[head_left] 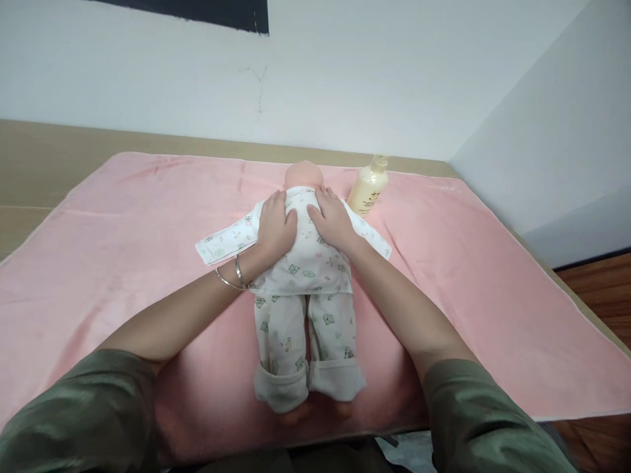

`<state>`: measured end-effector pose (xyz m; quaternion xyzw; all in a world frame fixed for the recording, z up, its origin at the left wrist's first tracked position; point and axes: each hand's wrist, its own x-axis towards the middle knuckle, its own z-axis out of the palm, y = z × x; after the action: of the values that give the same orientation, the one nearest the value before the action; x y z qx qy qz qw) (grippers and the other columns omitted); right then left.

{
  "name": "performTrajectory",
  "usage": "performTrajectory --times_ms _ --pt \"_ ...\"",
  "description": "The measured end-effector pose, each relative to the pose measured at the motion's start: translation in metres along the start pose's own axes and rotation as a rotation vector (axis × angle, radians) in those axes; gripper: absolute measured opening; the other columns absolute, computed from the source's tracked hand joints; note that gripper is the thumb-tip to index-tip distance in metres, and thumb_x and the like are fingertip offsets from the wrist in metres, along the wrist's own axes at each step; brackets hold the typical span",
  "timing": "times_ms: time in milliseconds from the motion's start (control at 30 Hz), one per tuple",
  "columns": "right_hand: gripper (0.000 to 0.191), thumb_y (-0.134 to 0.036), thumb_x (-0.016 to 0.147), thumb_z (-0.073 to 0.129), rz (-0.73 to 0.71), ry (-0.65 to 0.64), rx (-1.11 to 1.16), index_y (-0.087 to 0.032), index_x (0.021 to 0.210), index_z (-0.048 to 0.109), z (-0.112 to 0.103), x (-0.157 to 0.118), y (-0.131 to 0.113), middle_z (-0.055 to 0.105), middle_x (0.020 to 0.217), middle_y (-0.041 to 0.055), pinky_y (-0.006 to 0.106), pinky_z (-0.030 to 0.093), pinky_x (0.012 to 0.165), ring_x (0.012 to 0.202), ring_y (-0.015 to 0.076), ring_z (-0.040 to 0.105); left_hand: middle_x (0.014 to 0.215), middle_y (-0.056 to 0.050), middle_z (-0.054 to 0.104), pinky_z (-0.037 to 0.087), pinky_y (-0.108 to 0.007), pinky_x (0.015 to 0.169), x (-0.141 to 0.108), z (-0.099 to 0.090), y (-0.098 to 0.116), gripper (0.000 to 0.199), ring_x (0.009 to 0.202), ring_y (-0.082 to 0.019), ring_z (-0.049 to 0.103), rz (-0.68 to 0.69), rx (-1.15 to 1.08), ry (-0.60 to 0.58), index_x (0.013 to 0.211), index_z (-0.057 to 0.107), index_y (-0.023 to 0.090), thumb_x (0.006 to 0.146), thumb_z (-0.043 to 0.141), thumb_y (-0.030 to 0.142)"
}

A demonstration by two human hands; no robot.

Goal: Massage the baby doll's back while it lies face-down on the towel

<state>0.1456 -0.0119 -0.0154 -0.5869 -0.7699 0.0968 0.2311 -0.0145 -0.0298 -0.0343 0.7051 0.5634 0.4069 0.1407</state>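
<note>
A baby doll (308, 263) lies on a pink blanket (192, 374), its head at the far side and its feet toward me. It wears a white printed top and matching trousers with turned-up cuffs; no facial features show. My left hand (276, 226) rests flat on the left of its upper body, thumb spread from the fingers. On the right of the upper body lies my right hand (332, 218), also flat with the thumb apart. Both sets of fingertips are near the doll's shoulders. Two thin bracelets circle my left wrist.
A pale yellow pump bottle (369, 187) stands on the blanket, beyond the doll's right-hand sleeve. Behind the table's wooden edge (73, 141) rises a white wall (345, 79) with a dark panel (221, 12). Wooden flooring (604, 295) shows at the right.
</note>
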Motion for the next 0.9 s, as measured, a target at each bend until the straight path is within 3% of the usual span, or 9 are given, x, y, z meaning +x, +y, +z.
performTrajectory --times_ms 167,367,467,567,700,900 --pt "0.064 -0.037 0.103 0.034 -0.036 0.014 -0.081 0.002 0.152 0.039 -0.003 -0.002 -0.006 0.04 0.159 0.0234 0.05 0.029 0.126 0.151 0.035 0.037 0.153 -0.021 0.047 0.03 -0.055 0.126 -0.011 -0.002 0.015 0.057 0.147 -0.036 0.039 0.105 0.089 -0.095 0.143 0.048 0.007 0.091 0.043 0.03" --pt "0.056 -0.03 0.104 0.031 -0.026 0.041 -0.274 0.006 0.145 0.046 -0.007 -0.024 -0.035 0.057 0.142 0.0268 0.05 0.039 0.118 0.138 0.0372 0.05 0.137 -0.018 0.062 0.04 -0.05 0.12 0.019 -0.004 -0.007 0.05 0.132 -0.032 0.055 -0.105 0.0 -0.086 0.131 0.059 0.01 0.092 0.04 0.035" --pt "0.055 -0.027 0.103 0.031 -0.028 0.071 -0.336 0.007 0.142 0.048 -0.005 -0.033 -0.044 0.057 0.14 0.0295 0.05 0.04 0.117 0.137 0.0379 0.051 0.132 -0.017 0.065 0.042 -0.051 0.117 0.023 -0.003 -0.011 0.047 0.127 -0.032 0.058 -0.084 0.009 -0.074 0.125 0.063 0.011 0.093 0.038 0.035" --pt "0.05 -0.027 0.102 0.033 -0.029 0.045 -0.236 0.0 0.136 0.056 -0.007 -0.025 -0.033 0.058 0.142 0.0253 0.048 0.042 0.116 0.137 0.0346 0.052 0.128 -0.018 0.067 0.043 -0.052 0.114 0.018 -0.001 -0.009 0.046 0.122 -0.032 0.059 -0.021 0.062 -0.048 0.124 0.063 0.011 0.094 0.036 0.033" --pt "0.06 -0.036 0.1 0.04 -0.059 -0.024 -0.121 0.0 0.149 0.043 -0.008 -0.007 -0.013 0.042 0.158 0.0237 0.053 0.029 0.125 0.15 0.0352 0.036 0.122 -0.018 0.067 0.045 -0.053 0.11 0.014 0.001 -0.008 0.045 0.119 -0.033 0.059 0.029 0.13 -0.025 0.124 0.063 0.012 0.094 0.037 0.033" --pt "0.061 -0.033 0.101 0.036 -0.067 0.085 -0.166 0.004 0.151 0.04 0.005 -0.03 -0.036 0.042 0.155 0.0305 0.059 0.031 0.122 0.149 0.041 0.036 0.112 -0.019 0.064 0.048 -0.055 0.103 0.019 -0.007 -0.007 0.037 0.115 -0.036 0.057 -0.026 0.204 -0.021 0.117 0.064 0.014 0.091 0.044 0.03"
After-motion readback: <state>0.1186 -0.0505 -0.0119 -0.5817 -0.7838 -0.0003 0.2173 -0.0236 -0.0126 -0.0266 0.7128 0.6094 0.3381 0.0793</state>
